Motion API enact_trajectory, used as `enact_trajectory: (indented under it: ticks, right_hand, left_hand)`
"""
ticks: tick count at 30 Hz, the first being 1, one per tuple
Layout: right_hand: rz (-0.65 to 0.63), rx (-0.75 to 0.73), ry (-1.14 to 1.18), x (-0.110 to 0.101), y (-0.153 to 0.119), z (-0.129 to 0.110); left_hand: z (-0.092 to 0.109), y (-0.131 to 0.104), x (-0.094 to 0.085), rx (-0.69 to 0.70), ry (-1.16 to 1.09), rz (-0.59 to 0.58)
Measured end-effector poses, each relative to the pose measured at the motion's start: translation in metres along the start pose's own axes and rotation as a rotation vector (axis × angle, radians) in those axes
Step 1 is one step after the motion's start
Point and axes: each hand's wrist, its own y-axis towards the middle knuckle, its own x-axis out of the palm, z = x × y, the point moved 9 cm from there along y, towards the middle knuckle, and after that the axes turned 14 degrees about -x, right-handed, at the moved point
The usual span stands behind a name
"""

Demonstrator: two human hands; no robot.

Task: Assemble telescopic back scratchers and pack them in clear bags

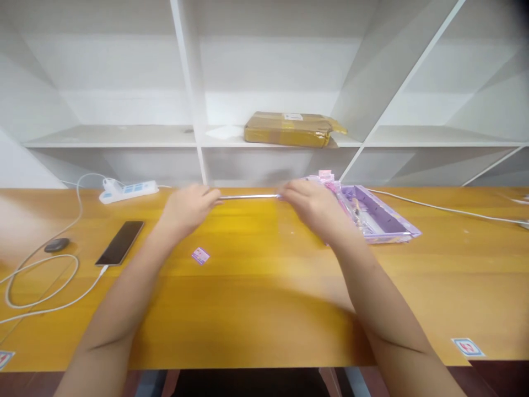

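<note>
My left hand point(188, 207) and my right hand point(309, 201) are raised over the far part of the table, fingers closed on opposite ends of a thin, pale purple-white strip point(250, 197). It runs straight and level between them. Whether it is a narrow bar or a flat thing seen edge-on, I cannot tell. Both hands are slightly blurred. Just beyond my right hand stands an open purple tray-like box point(399, 216), with clear-wrapped pink and purple packets point(334, 187) at its left side, partly hidden by that hand. A small purple printed card point(200, 255) lies nearer to me, below my left hand.
A phone point(119, 243) on a white cable point(88, 292), a dark oval object point(57, 245) and a power strip point(130, 190) occupy the left. A taped cardboard box point(291, 129) rests on the white shelf point(144, 136) behind. Another cable point(446, 209) crosses the right side.
</note>
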Motion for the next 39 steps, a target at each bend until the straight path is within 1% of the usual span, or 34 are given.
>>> enact_trajectory:
  ticks: [4, 6, 8, 11, 13, 15, 16, 19, 22, 23, 25, 28, 30, 33, 39]
  right_hand:
    - [0.109, 0.091, -0.09, -0.02, -0.032, 0.062]
    - [0.165, 0.13, -0.1, -0.03, -0.054, 0.093]
    - [0.197, 0.166, -0.099, -0.038, -0.079, 0.124]
    - [0.282, 0.274, -0.14, -0.054, -0.12, 0.166]
    - [0.309, 0.305, -0.168, -0.061, -0.137, 0.179]
    - [0.305, 0.326, -0.166, -0.061, -0.144, 0.182]
    - [0.29, 0.343, -0.147, -0.059, -0.146, 0.181]
    - [0.224, 0.418, -0.045, -0.044, -0.146, 0.18]
    - [0.156, 0.517, 0.065, -0.028, -0.148, 0.186]
    - [0.137, 0.566, 0.087, -0.023, -0.151, 0.189]
    - [0.091, 0.666, 0.109, -0.016, -0.155, 0.194]
    - [0.05, 0.75, 0.078, -0.013, -0.156, 0.192]
    - [0.04, 0.767, 0.047, -0.013, -0.153, 0.187]
    - [0.02, 0.765, 0.008, -0.011, -0.146, 0.18]
    - [0.024, 0.707, 0.039, -0.009, -0.134, 0.17]
  left_hand:
    - [-0.061, 0.013, -0.013, -0.102, 0.018, 0.057]
    - [-0.09, 0.012, -0.022, -0.163, 0.023, 0.081]
    - [-0.117, 0.008, -0.03, -0.222, 0.027, 0.079]
    - [-0.149, 0.0, -0.037, -0.29, 0.012, 0.045]
    - [-0.162, -0.003, -0.039, -0.305, 0.003, 0.045]
    - [-0.168, -0.003, -0.034, -0.292, -0.006, 0.028]
    - [-0.169, -0.002, -0.029, -0.28, -0.014, 0.004]
    - [-0.173, 0.001, -0.016, -0.28, -0.037, -0.017]
    - [-0.175, 0.002, -0.009, -0.287, 0.024, 0.021]
    - [-0.176, 0.001, -0.008, -0.3, 0.063, 0.035]
    - [-0.179, 0.0, -0.005, -0.351, 0.151, 0.029]
    - [-0.183, -0.002, 0.001, -0.447, 0.271, -0.059]
    - [-0.183, -0.003, 0.006, -0.484, 0.332, -0.139]
    - [-0.183, -0.005, 0.009, -0.526, 0.39, -0.222]
    - [-0.188, -0.008, 0.011, -0.547, 0.411, -0.297]
